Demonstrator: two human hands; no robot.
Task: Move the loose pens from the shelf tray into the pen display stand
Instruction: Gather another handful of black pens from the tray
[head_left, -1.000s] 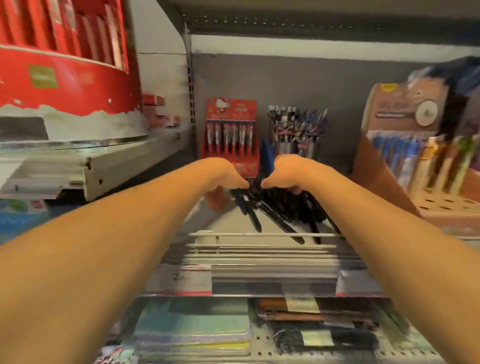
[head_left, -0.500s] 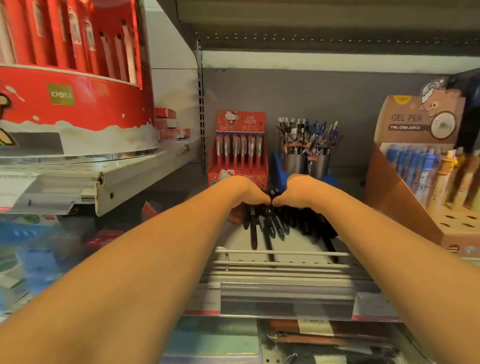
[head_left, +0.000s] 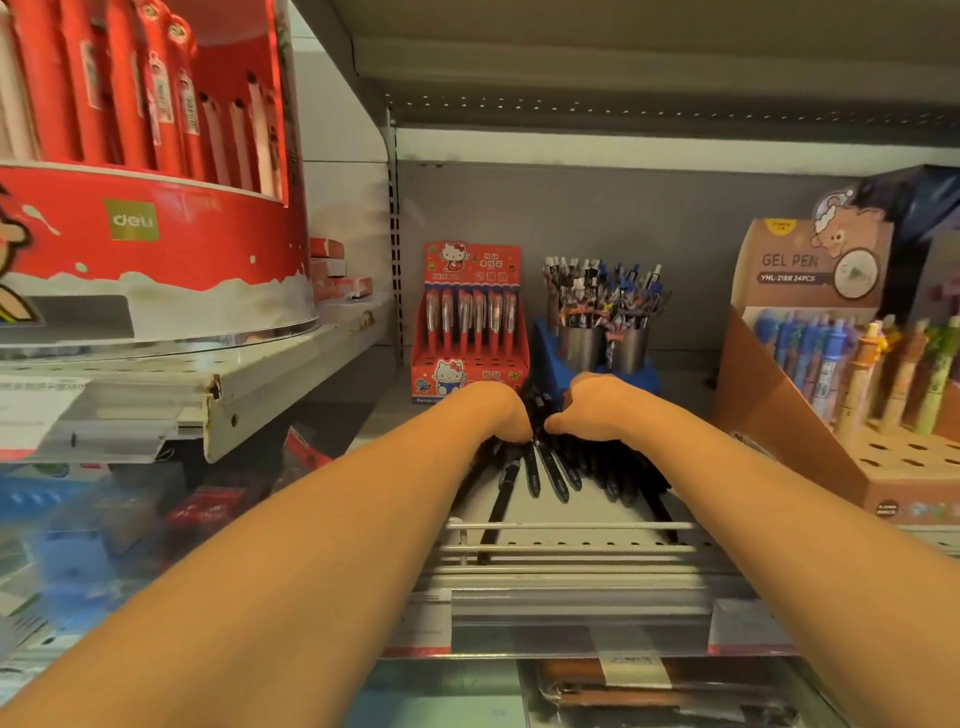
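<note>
The fingers of both hands curl down into a heap of black pens (head_left: 558, 467), the left hand (head_left: 493, 413) and the right hand (head_left: 592, 408) set knuckle to knuckle just above it. Each hand appears to grasp part of the bunch, though the fingertips are hidden under the knuckles, so how many pens each one holds cannot be told. The pens lie fanned on the shelf tray (head_left: 571, 538), tips toward the wire rail at its front; one long pen (head_left: 496, 512) reaches down past that rail.

Just behind the hands stands a blue base with two metal cups (head_left: 602, 345) crowded with upright pens. To its left sits a red cartoon-cat pen box (head_left: 470, 325). At the right, a brown gel pen display stand (head_left: 810, 395) holds a row of coloured pens above a perforated deck with open holes. A large red round display (head_left: 150, 171) fills the upper left.
</note>
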